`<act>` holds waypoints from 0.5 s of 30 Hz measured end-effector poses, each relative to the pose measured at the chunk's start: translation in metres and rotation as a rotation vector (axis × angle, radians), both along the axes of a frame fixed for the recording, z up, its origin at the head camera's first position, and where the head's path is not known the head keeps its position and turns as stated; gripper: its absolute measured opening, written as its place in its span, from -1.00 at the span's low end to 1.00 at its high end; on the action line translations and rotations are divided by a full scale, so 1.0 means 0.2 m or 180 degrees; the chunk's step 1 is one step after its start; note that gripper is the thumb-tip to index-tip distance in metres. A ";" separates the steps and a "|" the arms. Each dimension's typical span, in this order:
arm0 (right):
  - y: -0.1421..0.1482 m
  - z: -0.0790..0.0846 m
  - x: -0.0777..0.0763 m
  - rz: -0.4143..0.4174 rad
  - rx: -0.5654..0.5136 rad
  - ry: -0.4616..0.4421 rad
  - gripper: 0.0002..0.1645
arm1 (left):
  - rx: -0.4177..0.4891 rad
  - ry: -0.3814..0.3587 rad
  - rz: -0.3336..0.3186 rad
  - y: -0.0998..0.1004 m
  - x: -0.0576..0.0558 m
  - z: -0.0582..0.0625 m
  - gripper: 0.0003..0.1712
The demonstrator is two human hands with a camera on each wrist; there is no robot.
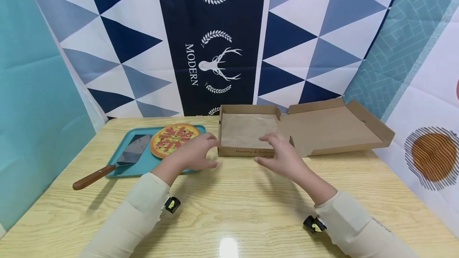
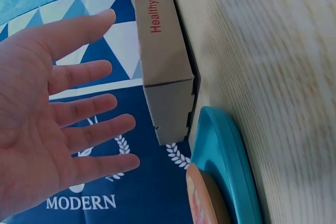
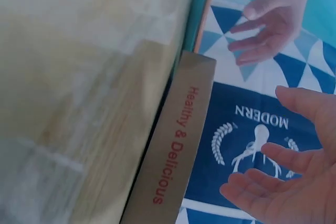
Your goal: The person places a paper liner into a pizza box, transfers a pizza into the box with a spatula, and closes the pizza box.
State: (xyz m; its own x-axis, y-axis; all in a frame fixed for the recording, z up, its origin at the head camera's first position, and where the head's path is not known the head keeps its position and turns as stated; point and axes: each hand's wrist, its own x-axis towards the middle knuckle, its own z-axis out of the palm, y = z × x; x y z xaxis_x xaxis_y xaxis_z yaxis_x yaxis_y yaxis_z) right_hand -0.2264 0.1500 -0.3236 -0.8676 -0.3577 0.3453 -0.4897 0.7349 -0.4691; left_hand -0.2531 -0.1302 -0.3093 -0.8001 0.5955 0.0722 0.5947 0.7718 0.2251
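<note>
A cardboard pizza box (image 1: pixel 247 152) lies unfolded at the back of the table, its lid (image 1: pixel 326 128) laid out to the right and brown paper (image 1: pixel 249 129) lining its base. My left hand (image 1: pixel 196 150) hovers near the box's left front corner, fingers spread in the left wrist view and holding nothing. Off the box's front right, my right hand (image 1: pixel 281 154) also holds nothing, its fingers loosely extended. Left of the box, a pizza (image 1: pixel 172 138) rests on a blue tray (image 1: pixel 145 166), partly behind my left hand. A pizza server (image 1: pixel 134 149) lies beside it.
The server's wooden handle (image 1: pixel 94 177) sticks out past the tray's front left. Patterned cloth (image 1: pixel 215 67) hangs close behind the box. A light wood table (image 1: pixel 229 202) extends in front of the hands.
</note>
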 end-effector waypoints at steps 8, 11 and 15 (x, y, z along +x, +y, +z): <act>-0.05 -0.01 0.03 0.0254 0.0070 0.0022 -0.23 | 0.0005 0.0231 -0.0040 -0.07 0.07 -0.01 -0.41; -0.08 0.00 0.03 0.0348 0.0108 -0.0035 -0.21 | 0.0005 0.0295 -0.0019 -0.10 0.09 -0.01 -0.42; -0.11 0.01 0.04 0.0429 0.0135 -0.0105 -0.23 | 0.0013 0.0352 -0.0030 -0.14 0.12 -0.01 -0.45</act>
